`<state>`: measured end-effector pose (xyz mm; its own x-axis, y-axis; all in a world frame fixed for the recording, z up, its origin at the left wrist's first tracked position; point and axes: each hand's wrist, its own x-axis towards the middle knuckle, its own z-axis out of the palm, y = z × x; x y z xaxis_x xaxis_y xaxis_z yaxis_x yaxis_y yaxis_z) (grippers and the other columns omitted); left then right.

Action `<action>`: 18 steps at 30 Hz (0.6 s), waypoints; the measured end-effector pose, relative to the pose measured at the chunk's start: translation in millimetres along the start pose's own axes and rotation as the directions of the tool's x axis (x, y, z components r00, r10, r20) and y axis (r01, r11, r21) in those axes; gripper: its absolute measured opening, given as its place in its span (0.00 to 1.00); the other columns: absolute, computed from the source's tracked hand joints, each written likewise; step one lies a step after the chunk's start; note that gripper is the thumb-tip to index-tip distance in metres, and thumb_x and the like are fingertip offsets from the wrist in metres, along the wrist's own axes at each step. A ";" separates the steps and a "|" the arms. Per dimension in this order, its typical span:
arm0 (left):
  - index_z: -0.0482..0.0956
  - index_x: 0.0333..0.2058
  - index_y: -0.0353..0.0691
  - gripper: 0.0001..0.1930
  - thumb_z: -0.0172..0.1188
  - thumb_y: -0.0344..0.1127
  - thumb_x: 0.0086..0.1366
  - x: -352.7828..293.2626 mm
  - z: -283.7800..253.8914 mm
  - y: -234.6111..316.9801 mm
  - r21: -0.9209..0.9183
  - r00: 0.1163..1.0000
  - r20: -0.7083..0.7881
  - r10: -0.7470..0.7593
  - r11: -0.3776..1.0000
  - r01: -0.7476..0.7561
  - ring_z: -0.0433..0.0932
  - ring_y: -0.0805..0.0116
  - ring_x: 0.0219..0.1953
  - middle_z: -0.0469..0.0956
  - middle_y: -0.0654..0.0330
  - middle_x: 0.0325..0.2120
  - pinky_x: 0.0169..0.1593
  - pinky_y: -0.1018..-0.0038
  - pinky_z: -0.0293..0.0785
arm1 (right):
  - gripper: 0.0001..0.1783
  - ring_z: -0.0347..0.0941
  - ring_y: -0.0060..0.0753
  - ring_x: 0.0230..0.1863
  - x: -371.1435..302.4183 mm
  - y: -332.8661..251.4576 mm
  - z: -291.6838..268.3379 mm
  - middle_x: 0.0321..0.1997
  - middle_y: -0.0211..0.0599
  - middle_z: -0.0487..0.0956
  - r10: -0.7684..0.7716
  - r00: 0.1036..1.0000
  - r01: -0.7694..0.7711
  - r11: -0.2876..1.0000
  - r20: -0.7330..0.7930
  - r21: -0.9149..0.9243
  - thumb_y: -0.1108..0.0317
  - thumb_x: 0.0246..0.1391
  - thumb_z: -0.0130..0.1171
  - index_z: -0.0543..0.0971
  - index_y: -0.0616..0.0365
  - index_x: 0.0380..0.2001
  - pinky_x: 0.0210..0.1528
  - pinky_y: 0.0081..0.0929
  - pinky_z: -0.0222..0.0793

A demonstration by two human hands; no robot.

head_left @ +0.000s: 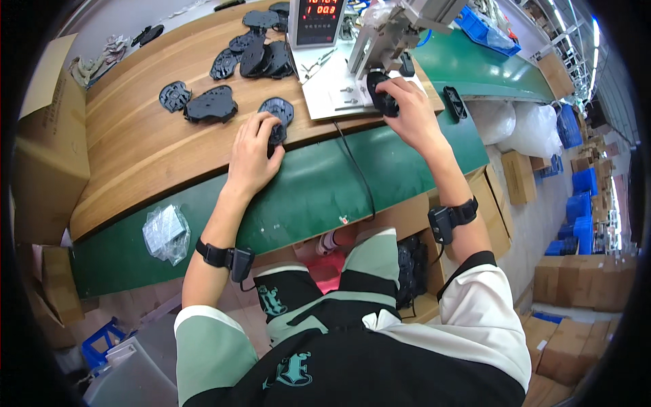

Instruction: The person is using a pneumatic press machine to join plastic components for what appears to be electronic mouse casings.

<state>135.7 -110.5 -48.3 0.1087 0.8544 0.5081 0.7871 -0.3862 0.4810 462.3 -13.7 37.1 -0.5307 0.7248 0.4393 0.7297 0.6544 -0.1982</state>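
My right hand (410, 112) grips a black moulded plastic part (382, 95) under the grey metal press fixture (400, 30) on a white base plate (332, 91). My left hand (252, 154) rests on the wooden bench edge, its fingers closed on another black plastic part (278, 132). A further black part (278, 107) lies just beyond that hand. Both wrists wear black bands with small devices.
More black parts (211, 105) lie loose on the wooden bench (135, 149), with a pile (261, 54) at the back. A red-digit display box (317, 20) stands behind. A green conveyor belt (312, 190) carries a clear plastic bag (166, 234). Cardboard boxes and blue crates stand at the right.
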 end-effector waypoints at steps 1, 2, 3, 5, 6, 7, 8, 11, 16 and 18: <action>0.76 0.53 0.39 0.25 0.67 0.27 0.54 -1.6 3.6 -3.5 0.022 0.999 -0.025 0.034 0.999 -0.034 0.75 0.43 0.58 0.75 0.49 0.55 0.62 0.55 0.72 | 0.27 0.77 0.54 0.53 -2.5 0.4 6.0 0.51 0.40 0.81 -0.032 0.999 0.031 0.999 -0.032 -0.028 0.79 0.40 0.69 0.80 0.53 0.49 0.57 0.46 0.75; 0.76 0.53 0.38 0.25 0.67 0.27 0.55 -1.7 3.0 -3.1 0.012 0.999 -0.025 0.034 0.999 -0.034 0.75 0.42 0.57 0.76 0.48 0.55 0.62 0.55 0.72 | 0.28 0.77 0.55 0.53 -2.7 1.3 6.3 0.51 0.40 0.81 -0.051 0.998 0.049 0.998 -0.044 -0.033 0.79 0.40 0.69 0.80 0.53 0.49 0.56 0.47 0.75; 0.76 0.53 0.38 0.25 0.67 0.27 0.56 0.6 3.6 -3.7 0.012 0.999 -0.040 0.037 0.999 -0.037 0.75 0.42 0.58 0.76 0.48 0.54 0.63 0.55 0.71 | 0.28 0.77 0.54 0.54 -2.1 4.6 3.8 0.52 0.40 0.81 -0.034 0.999 0.033 0.999 -0.041 -0.023 0.79 0.40 0.69 0.80 0.52 0.49 0.57 0.47 0.75; 0.76 0.54 0.38 0.24 0.67 0.28 0.56 5.6 2.6 -0.4 -0.005 0.999 -0.034 0.038 0.999 -0.039 0.75 0.42 0.58 0.76 0.48 0.55 0.63 0.55 0.71 | 0.28 0.77 0.54 0.54 2.4 11.6 -2.2 0.51 0.40 0.81 -0.038 0.999 0.038 0.998 0.004 -0.046 0.78 0.40 0.70 0.81 0.52 0.49 0.57 0.46 0.75; 0.76 0.54 0.38 0.24 0.67 0.28 0.56 5.0 1.1 -1.1 -0.008 0.999 -0.028 0.036 0.999 -0.036 0.75 0.43 0.58 0.76 0.48 0.55 0.63 0.55 0.71 | 0.27 0.77 0.53 0.54 3.4 9.1 -0.3 0.50 0.39 0.81 -0.038 0.999 0.037 0.998 -0.007 -0.049 0.78 0.41 0.70 0.81 0.52 0.49 0.56 0.46 0.75; 0.76 0.54 0.38 0.24 0.67 0.29 0.56 7.7 2.0 -3.0 -0.011 0.999 -0.034 0.043 0.999 -0.043 0.75 0.43 0.58 0.76 0.48 0.55 0.63 0.55 0.72 | 0.27 0.77 0.53 0.54 4.9 9.2 1.8 0.49 0.39 0.82 -0.043 0.999 0.041 0.997 -0.028 -0.063 0.78 0.41 0.70 0.81 0.52 0.49 0.56 0.45 0.75; 0.76 0.54 0.38 0.24 0.67 0.29 0.56 8.2 1.7 -4.9 -0.015 0.999 -0.023 0.048 0.999 -0.049 0.75 0.43 0.58 0.76 0.48 0.54 0.63 0.55 0.72 | 0.26 0.78 0.51 0.54 3.9 7.7 5.5 0.49 0.38 0.82 -0.054 0.996 0.048 0.995 -0.064 -0.089 0.78 0.42 0.69 0.81 0.52 0.49 0.57 0.45 0.75; 0.76 0.54 0.37 0.24 0.67 0.28 0.56 6.6 1.9 -3.9 -0.024 0.998 -0.018 0.053 0.998 -0.053 0.75 0.43 0.59 0.76 0.47 0.54 0.63 0.55 0.71 | 0.26 0.78 0.51 0.53 -1.9 4.6 10.3 0.49 0.37 0.82 -0.040 0.995 0.032 0.995 -0.093 -0.090 0.78 0.42 0.70 0.81 0.51 0.49 0.57 0.45 0.74; 0.76 0.53 0.37 0.23 0.65 0.27 0.57 4.9 0.1 -1.0 -0.035 0.999 -0.016 0.037 0.999 -0.037 0.75 0.42 0.60 0.76 0.47 0.55 0.64 0.56 0.71 | 0.26 0.78 0.51 0.52 -5.3 2.8 10.8 0.50 0.36 0.81 -0.034 0.993 0.024 0.996 -0.113 -0.090 0.77 0.41 0.71 0.81 0.51 0.48 0.56 0.45 0.74; 0.76 0.53 0.36 0.22 0.63 0.26 0.59 3.0 -2.0 -1.2 -0.028 1.000 -0.001 0.017 0.999 -0.017 0.74 0.41 0.62 0.76 0.45 0.57 0.65 0.56 0.71 | 0.27 0.78 0.50 0.52 -5.7 1.6 12.0 0.50 0.36 0.81 -0.042 0.993 0.035 0.997 -0.110 -0.065 0.77 0.40 0.71 0.81 0.51 0.48 0.55 0.44 0.74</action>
<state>133.8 -108.2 -45.9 0.1214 0.8472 0.5173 0.7680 -0.4103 0.4918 461.4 -14.2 23.7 -0.5103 0.6684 0.5411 0.7371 0.6641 -0.1253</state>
